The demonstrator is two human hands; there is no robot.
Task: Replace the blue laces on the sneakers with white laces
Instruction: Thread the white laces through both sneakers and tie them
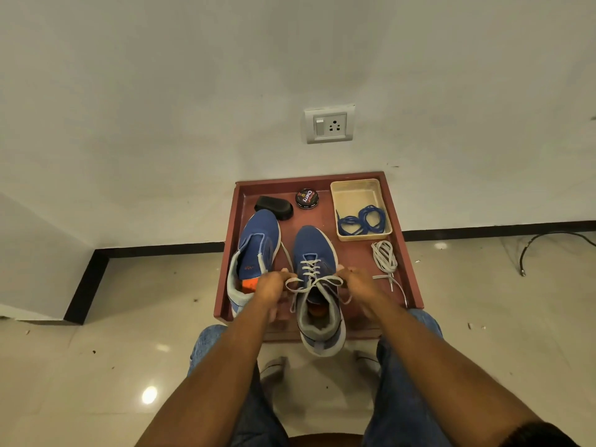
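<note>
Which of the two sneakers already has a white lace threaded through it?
The right-hand sneaker, the one between both hands. White lace crosses its eyelets, while the left sneaker lies tilted with no lace in its eyelets.

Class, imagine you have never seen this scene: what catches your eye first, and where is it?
Two hands, left hand and right hand, pull a white lace on the blue sneaker at the red tray's near edge. The blue laces lie coiled in a beige tub at the tray's far right.
</note>
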